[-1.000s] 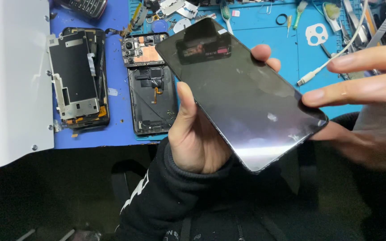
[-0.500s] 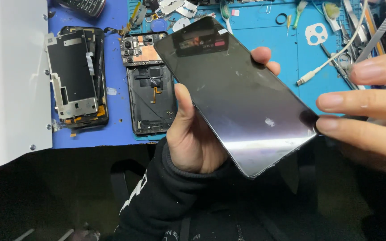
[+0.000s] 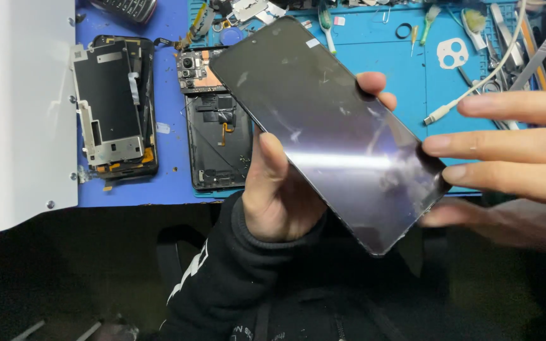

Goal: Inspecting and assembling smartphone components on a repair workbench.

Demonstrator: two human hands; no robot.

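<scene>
1. Screen panel point(image 3: 333, 132) sits tilted above the bench edge, top end toward the blue mat point(image 3: 380, 57); versus a second ago I see it rotated a bit flatter, glare band now across its middle.
2. Left hand point(image 3: 282, 189) grips it from behind: thumb pressed on the near long edge, fingertips point(image 3: 374, 85) wrapped over the far edge.
3. Right hand point(image 3: 513, 158) has spread since before, fingers extended, tips touching the panel's lower right edge, not pinching.
4. No containers in my view. On the mat: opened phone chassis point(image 3: 219, 126), second stripped phone point(image 3: 115, 107), white cable point(image 3: 475, 88).
</scene>
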